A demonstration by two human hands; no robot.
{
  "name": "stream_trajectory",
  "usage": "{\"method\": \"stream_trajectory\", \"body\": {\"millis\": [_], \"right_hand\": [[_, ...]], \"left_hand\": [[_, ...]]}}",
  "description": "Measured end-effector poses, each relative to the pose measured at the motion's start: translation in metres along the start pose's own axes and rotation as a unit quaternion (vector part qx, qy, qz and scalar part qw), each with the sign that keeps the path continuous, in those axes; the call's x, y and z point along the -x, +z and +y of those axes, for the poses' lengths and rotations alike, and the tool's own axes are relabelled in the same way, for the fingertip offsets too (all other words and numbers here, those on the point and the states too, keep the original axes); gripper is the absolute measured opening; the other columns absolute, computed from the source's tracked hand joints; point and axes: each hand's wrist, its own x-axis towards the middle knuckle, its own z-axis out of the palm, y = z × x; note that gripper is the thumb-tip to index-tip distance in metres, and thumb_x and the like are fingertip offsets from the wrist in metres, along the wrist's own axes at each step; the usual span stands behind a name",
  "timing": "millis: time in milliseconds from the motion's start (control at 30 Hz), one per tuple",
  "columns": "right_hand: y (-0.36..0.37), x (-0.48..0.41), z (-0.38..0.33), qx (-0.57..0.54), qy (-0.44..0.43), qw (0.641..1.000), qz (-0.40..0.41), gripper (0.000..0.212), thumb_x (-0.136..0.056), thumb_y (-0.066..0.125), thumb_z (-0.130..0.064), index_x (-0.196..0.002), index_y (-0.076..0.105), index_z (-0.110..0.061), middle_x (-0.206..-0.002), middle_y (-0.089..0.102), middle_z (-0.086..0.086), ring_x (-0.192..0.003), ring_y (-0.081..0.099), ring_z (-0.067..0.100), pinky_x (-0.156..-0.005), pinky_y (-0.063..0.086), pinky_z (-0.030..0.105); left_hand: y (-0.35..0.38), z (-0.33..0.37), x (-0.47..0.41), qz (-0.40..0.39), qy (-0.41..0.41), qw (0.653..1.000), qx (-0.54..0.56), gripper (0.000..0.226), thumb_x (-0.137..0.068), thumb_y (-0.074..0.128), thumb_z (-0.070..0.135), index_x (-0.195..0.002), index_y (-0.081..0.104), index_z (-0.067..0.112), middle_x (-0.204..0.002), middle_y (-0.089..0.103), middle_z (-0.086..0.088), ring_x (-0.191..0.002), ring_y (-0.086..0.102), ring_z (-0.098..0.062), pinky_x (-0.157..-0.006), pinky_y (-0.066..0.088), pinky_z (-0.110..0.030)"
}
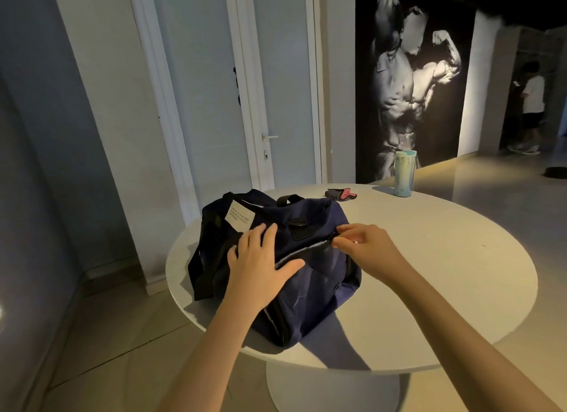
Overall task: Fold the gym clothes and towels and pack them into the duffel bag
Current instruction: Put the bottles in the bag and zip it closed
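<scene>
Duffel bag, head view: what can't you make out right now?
All in the head view:
- Inside of the duffel bag: hidden by its own fabric, so I cannot tell whether it is packed.
- The zip pull: covered by the right hand's pinching fingertips.
- Print on the white label: too small.
- The grey and pink item behind the bag: too small and dim to identify.

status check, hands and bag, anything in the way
Left hand flat on navy duffel bag, pressing. Right hand pinching at the zipper on top. No clothes or towels in view. Tumbler and glove at far edge of table, clear of hands.
</scene>
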Motion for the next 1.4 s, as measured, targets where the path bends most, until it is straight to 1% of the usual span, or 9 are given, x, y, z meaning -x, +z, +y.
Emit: {"method": "stream_trajectory", "body": {"millis": [233, 333, 467, 633, 767, 867, 1000, 1267, 1400], "right_hand": [[0.017, 0.011, -0.020, 0.064, -0.070, 0.989, -0.114, 0.021, -0.092, 0.056, -0.027, -0.101, 0.073, -0.019, -0.143, 0.046, 0.003, -0.144, 0.018, 0.015, -0.105, 0.029, 0.032], [0.016, 0.014, -0.018, 0.001, -0.046, 0.994, -0.103, 0.018, -0.090, 0.060, -0.025, -0.099, 0.074, -0.019, -0.144, 0.045, 0.003, -0.143, 0.019, 0.012, -0.104, 0.027, 0.029], [0.017, 0.018, -0.022, -0.032, -0.038, 0.995, -0.086, 0.012, -0.088, 0.062, -0.025, -0.093, 0.073, -0.021, -0.145, 0.044, 0.002, -0.142, 0.022, 0.010, -0.103, 0.027, 0.027], [0.010, 0.019, -0.015, -0.058, -0.044, 0.993, -0.088, 0.012, -0.084, 0.068, -0.026, -0.095, 0.067, -0.031, -0.139, 0.047, -0.007, -0.141, 0.024, 0.008, -0.103, 0.027, 0.026], [0.024, 0.014, -0.001, 0.069, -0.101, 0.992, 0.008, 0.040, -0.083, 0.069, -0.023, -0.122, 0.061, -0.027, -0.142, 0.043, -0.001, -0.134, 0.036, 0.017, -0.107, 0.031, 0.031], [0.049, 0.009, 0.008, 0.180, -0.164, 0.966, 0.088, 0.029, -0.076, 0.076, -0.024, -0.105, 0.071, -0.025, -0.127, 0.056, 0.010, -0.117, 0.053, 0.031, -0.095, 0.045, 0.047], [0.059, -0.004, 0.013, 0.236, -0.158, 0.948, 0.146, 0.013, -0.073, 0.078, -0.022, -0.085, 0.075, -0.021, -0.106, 0.065, 0.012, -0.093, 0.061, 0.039, -0.080, 0.048, 0.049], [0.060, 0.001, 0.004, 0.251, -0.098, 0.947, 0.178, 0.013, -0.085, 0.067, -0.019, -0.096, 0.072, -0.015, -0.115, 0.059, 0.011, -0.107, 0.052, 0.035, -0.098, 0.035, 0.056], [0.072, 0.023, -0.009, 0.282, -0.298, 0.891, 0.192, 0.031, -0.065, 0.081, -0.015, -0.094, 0.071, -0.017, -0.118, 0.059, 0.011, -0.111, 0.052, 0.032, -0.098, 0.040, 0.056]], "left_hand": [[0.001, 0.001, -0.005, -0.027, 0.029, 0.997, 0.071, 0.081, -0.087, 0.052, 0.057, -0.149, 0.013, 0.023, -0.154, 0.020, 0.001, -0.140, 0.021, -0.020, -0.112, 0.026, -0.045], [0.001, 0.002, -0.002, 0.058, 0.072, 0.994, 0.052, 0.077, -0.081, 0.062, 0.054, -0.144, 0.028, 0.027, -0.146, 0.033, 0.001, -0.137, 0.028, -0.020, -0.112, 0.024, -0.049], [0.004, 0.016, -0.005, 0.185, 0.212, 0.960, 0.006, 0.046, -0.068, 0.081, 0.029, -0.110, 0.064, 0.023, -0.113, 0.060, -0.001, -0.111, 0.056, -0.021, -0.105, 0.036, -0.050], [-0.006, 0.023, -0.012, 0.208, 0.242, 0.947, 0.046, 0.020, -0.066, 0.084, 0.022, -0.079, 0.071, 0.017, -0.086, 0.064, 0.001, -0.086, 0.061, -0.018, -0.085, 0.048, -0.039], [-0.014, 0.020, -0.012, 0.189, 0.206, 0.957, 0.081, 0.019, -0.066, 0.084, 0.023, -0.073, 0.068, 0.016, -0.082, 0.064, 0.002, -0.080, 0.060, -0.018, -0.075, 0.043, -0.034], [-0.018, 0.019, -0.010, 0.170, 0.203, 0.961, 0.079, 0.015, -0.070, 0.082, 0.023, -0.074, 0.069, 0.017, -0.083, 0.065, 0.003, -0.082, 0.060, -0.019, -0.076, 0.041, -0.034], [-0.024, 0.008, 0.000, 0.155, 0.222, 0.961, 0.056, 0.015, -0.071, 0.081, 0.016, -0.073, 0.066, 0.016, -0.081, 0.063, 0.003, -0.080, 0.058, -0.019, -0.071, 0.048, -0.037], [-0.021, -0.035, 0.030, 0.134, 0.201, 0.970, 0.029, 0.013, -0.069, 0.083, 0.013, -0.075, 0.071, 0.017, -0.078, 0.065, 0.004, -0.077, 0.060, -0.019, -0.067, 0.050, -0.035], [-0.013, -0.039, 0.039, 0.145, 0.179, 0.972, 0.051, 0.013, -0.070, 0.082, 0.012, -0.078, 0.072, 0.015, -0.078, 0.063, 0.003, -0.075, 0.060, -0.019, -0.065, 0.048, -0.035]]}}
